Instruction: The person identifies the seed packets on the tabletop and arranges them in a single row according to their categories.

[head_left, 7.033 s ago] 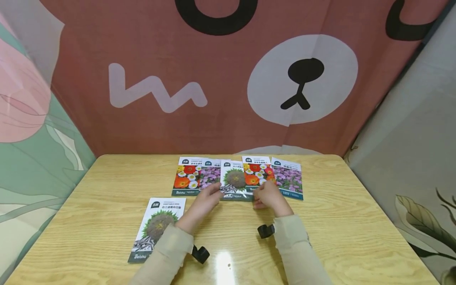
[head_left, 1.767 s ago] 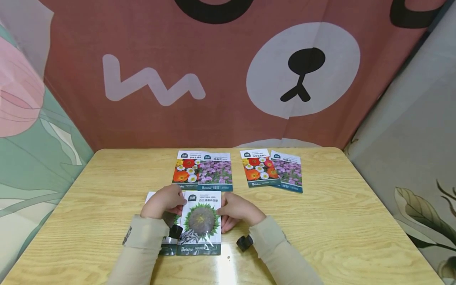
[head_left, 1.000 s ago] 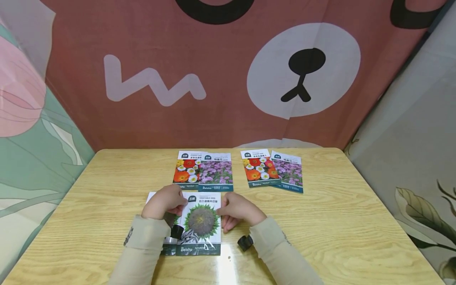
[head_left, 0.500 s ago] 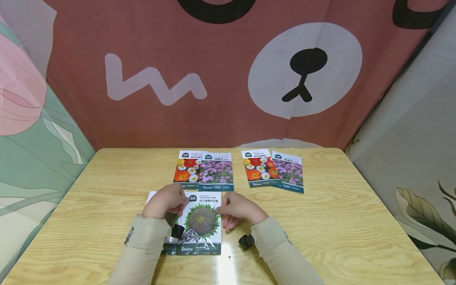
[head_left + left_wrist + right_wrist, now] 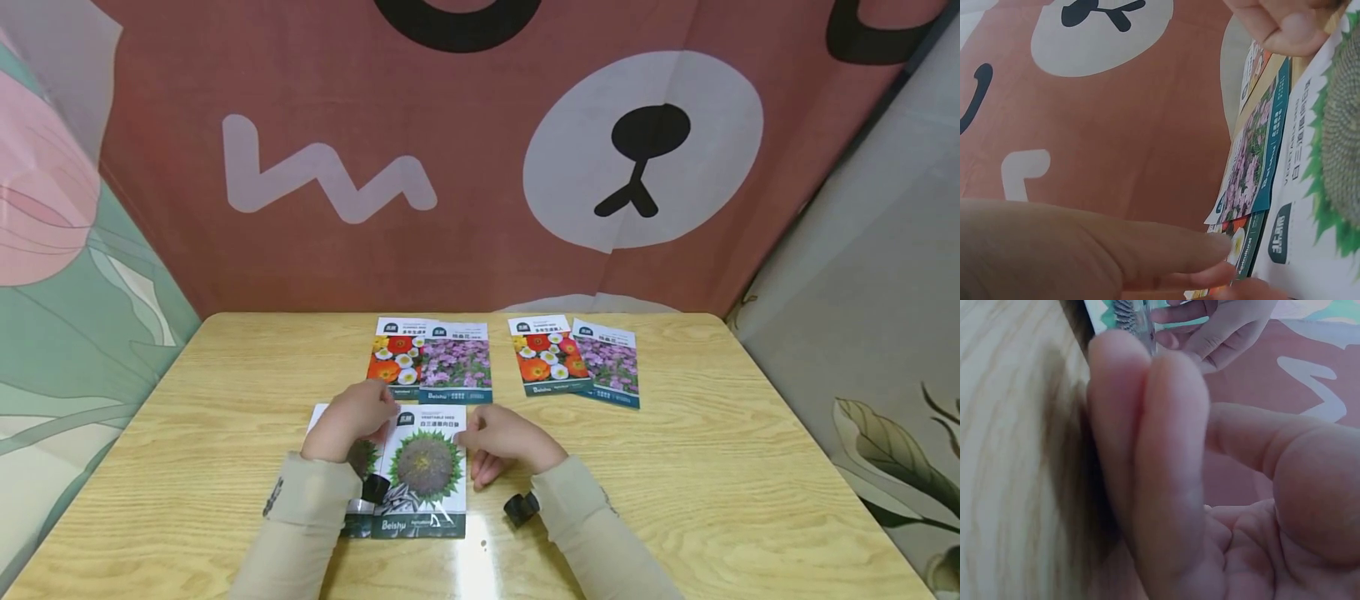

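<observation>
A sunflower seed packet (image 5: pixel 423 467) lies in front of me, its left edge over or against a second sunflower seed packet (image 5: pixel 362 458) that my left forearm partly covers. My left hand (image 5: pixel 352 421) is at the first packet's upper left corner. In the left wrist view its index finger (image 5: pixel 1166 244) reaches out straight, with the fingertips beside the packet's edge and no grip visible. My right hand (image 5: pixel 510 437) pinches the packet's right edge between thumb and index finger. The right wrist view shows its other fingers (image 5: pixel 1169 450) extended close above the table.
Toward the back, a poppy seed packet (image 5: pixel 393 358) lies partly under a purple-flower seed packet (image 5: pixel 456 358). Right of them, another poppy packet (image 5: pixel 547 358) overlaps another purple-flower packet (image 5: pixel 613 367). The wooden table (image 5: pixel 705 467) ends at a printed cloth (image 5: pixel 337 267).
The front sunflower packet came from the back row to beside the other one. In the last half second my left fingers have lifted slightly up from its corner. The right hand stays nearly still.
</observation>
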`<state>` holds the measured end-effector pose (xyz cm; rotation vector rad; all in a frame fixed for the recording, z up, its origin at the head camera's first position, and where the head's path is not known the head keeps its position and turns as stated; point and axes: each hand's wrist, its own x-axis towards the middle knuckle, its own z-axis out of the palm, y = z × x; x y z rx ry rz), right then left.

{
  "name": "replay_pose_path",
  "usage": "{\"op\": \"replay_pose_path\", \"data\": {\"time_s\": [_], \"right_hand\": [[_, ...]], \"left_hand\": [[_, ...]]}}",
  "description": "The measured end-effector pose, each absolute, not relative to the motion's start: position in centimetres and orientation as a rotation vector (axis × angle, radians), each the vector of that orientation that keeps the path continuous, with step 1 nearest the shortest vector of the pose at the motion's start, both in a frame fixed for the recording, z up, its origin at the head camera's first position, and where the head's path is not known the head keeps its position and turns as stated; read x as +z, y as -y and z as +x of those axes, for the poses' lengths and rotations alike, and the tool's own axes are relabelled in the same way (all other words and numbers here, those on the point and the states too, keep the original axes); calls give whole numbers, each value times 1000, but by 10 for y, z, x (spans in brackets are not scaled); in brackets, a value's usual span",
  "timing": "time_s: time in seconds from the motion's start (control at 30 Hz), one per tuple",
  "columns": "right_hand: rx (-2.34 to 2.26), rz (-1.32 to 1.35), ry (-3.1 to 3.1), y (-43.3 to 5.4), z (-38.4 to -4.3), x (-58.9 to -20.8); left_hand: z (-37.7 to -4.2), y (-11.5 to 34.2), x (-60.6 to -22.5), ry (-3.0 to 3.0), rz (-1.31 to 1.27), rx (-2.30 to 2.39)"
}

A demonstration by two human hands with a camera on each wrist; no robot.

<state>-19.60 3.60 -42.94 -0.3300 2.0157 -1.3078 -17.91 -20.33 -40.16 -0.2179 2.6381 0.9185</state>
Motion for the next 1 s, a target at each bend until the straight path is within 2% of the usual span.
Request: {"op": "replay_pose_path", "data": {"time_s": [0.33,0.63,1.0], "right_hand": [[-1404,-286,-2159,-43,-208,-430],[-1520,-241,-2385,-43,-219,-431],[-1562,-178,-2550,-43,-222,-433]], "left_hand": [[-185,196,-405,-2847,-133,893],[-193,186,-416,-2982,6,1106],[-199,173,-431,-2748,-19,1405]]}}
